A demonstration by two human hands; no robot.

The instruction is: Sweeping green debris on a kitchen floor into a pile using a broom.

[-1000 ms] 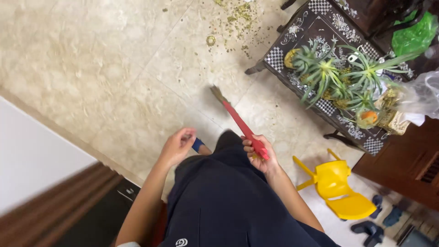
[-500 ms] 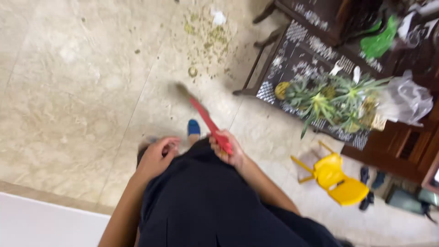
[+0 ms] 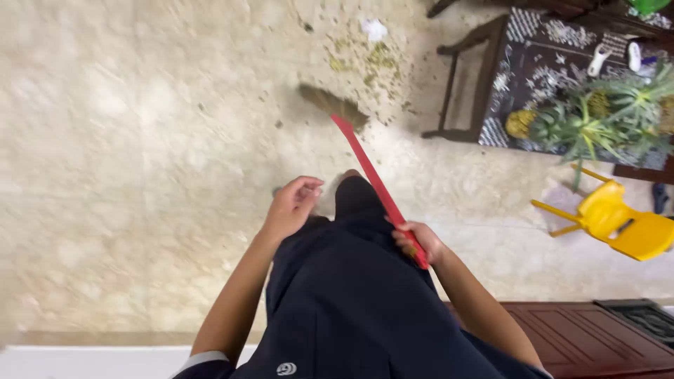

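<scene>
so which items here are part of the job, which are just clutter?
In use: red-handled broom gripped by right hand; green debris and white scrap on floor; left hand empty.

Lying about: yellow chair, dark table, pineapples.

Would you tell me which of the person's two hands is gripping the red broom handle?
The right hand grips the red broom handle; the left hand hangs empty, fingers loosely curled.

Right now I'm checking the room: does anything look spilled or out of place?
Yes. Greenish-brown debris and a white scrap litter the floor beside the table, just beyond the broom held by the right hand.
</scene>
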